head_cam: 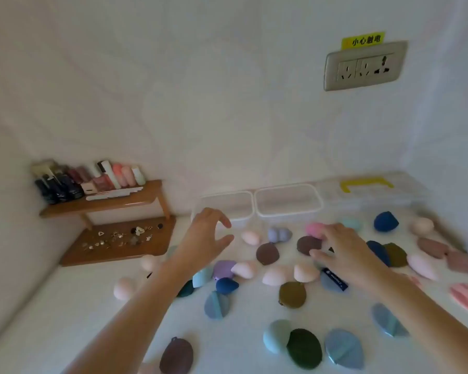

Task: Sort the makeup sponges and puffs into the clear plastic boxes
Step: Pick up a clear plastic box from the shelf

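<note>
Several sponges and flat puffs in pink, blue, brown, green and lilac lie scattered over the white table [79,306]. Two clear plastic boxes [227,202] [288,199] stand side by side at the back against the wall, with nothing inside. My left hand [206,236] hovers open, fingers curved, just in front of the left box and beside a pale pink egg sponge [250,237]. My right hand [341,249] is spread over a brown round puff [308,244], fingertips touching its edge, with a bright pink sponge [315,229] just behind.
A larger clear case with a yellow handle [368,184] sits at the back right. At the left, a wooden shelf [106,201] holds cosmetic bottles above a wooden tray [119,244] of small jewellery. A wall socket [365,67] is above.
</note>
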